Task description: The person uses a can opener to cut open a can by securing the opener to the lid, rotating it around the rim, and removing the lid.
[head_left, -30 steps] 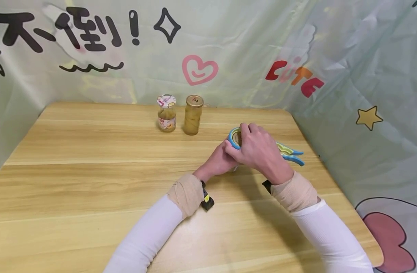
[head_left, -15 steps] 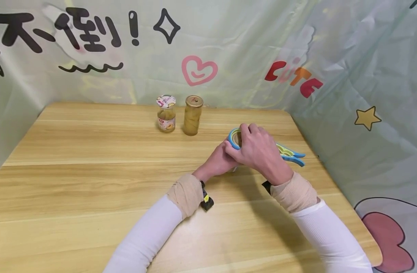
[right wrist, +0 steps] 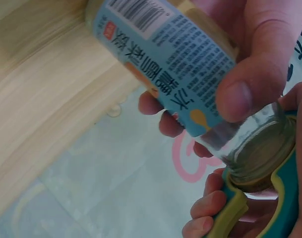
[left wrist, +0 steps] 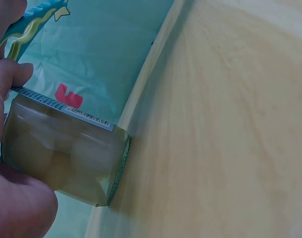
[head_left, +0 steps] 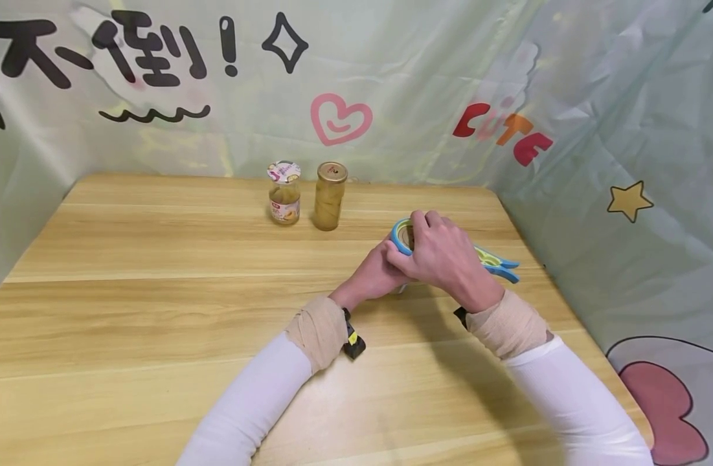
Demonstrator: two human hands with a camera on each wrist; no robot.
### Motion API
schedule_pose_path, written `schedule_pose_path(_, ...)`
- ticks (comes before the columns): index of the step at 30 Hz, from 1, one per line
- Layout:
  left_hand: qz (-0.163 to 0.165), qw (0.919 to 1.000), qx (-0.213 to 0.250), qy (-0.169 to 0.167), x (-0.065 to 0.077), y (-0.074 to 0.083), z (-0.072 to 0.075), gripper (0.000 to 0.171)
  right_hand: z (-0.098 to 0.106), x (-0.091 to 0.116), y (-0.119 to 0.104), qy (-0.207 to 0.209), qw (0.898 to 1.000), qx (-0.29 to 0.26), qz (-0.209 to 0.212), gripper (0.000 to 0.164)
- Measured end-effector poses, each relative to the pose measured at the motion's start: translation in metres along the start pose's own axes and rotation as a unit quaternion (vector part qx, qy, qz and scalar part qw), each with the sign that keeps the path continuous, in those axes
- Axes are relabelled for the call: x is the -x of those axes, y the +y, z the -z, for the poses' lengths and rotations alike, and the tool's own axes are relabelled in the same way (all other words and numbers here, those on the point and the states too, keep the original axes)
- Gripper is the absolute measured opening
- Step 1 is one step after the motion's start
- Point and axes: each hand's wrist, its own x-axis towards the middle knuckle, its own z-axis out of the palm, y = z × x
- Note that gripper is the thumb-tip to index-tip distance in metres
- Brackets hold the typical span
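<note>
My left hand [head_left: 372, 275] grips a glass jar [left wrist: 61, 153] with a blue printed label [right wrist: 163, 67], its fingers and thumb wrapped round the body. Pale contents show through the glass in the left wrist view. Around the jar's lid end sits a blue and yellow-green jar opener [right wrist: 285, 196]. My right hand [head_left: 443, 255] holds this opener from above, fingers curled over it. The opener's two handle ends [head_left: 506, 263] stick out to the right, a little apart. Part of the gold lid [head_left: 405, 238] shows inside its ring; the right hand covers the rest.
Two other jars stand upright at the back of the wooden table [head_left: 158, 310]: a short one [head_left: 285, 206] with a patterned white cover, and a taller one [head_left: 329, 204] with a gold lid. A printed cloth [head_left: 414, 116] hangs behind and along the right side.
My right wrist and forearm have shifted slightly to the right. Both hands keep their hold on the jar and opener, and the two jars at the back have not moved.
</note>
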Motion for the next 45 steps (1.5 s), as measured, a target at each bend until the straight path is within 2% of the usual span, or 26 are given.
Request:
schedule_pose_path(11, 0.001, 0.9999, 0.016, -0.004, 0.001, 0.0, 0.0, 0.077, 0.0, -0.001, 0.002, -0.003, 1.0, 0.004, 0.013, 0.054)
schedule_pose_path(20, -0.029, 0.9992, 0.019, -0.021, 0.0, -0.002, 0.0, 0.074, 0.0, 0.003, 0.004, 0.02, 0.999, -0.008, 0.024, 0.051)
schedule_pose_path(30, -0.031, 0.9993, -0.006, -0.022, -0.002, -0.002, 0.001, 0.072, 0.003, 0.005, 0.003, 0.042, 0.999, -0.001, 0.023, 0.049)
schedule_pose_path(34, -0.027, 0.9995, -0.002, -0.019, -0.001, -0.002, 0.0, 0.076, 0.004, 0.007, 0.005, 0.047, 0.997, 0.009, 0.059, 0.059)
schedule_pose_path(39, -0.025, 0.9996, 0.0, -0.009, 0.0, -0.002, 0.001, 0.079, 0.004, 0.008, 0.008, 0.058, 0.99, 0.042, 0.119, 0.083)
schedule_pose_path(42, -0.026, 0.9996, 0.005, -0.008, 0.001, -0.002, 0.0, 0.079, 0.004, 0.009, 0.01, 0.053, 0.991, 0.048, 0.114, 0.09)
schedule_pose_path(45, -0.028, 0.9994, 0.016, -0.008, 0.0, -0.001, 0.0, 0.078, 0.006, 0.009, 0.011, 0.04, 0.994, 0.035, 0.091, 0.084)
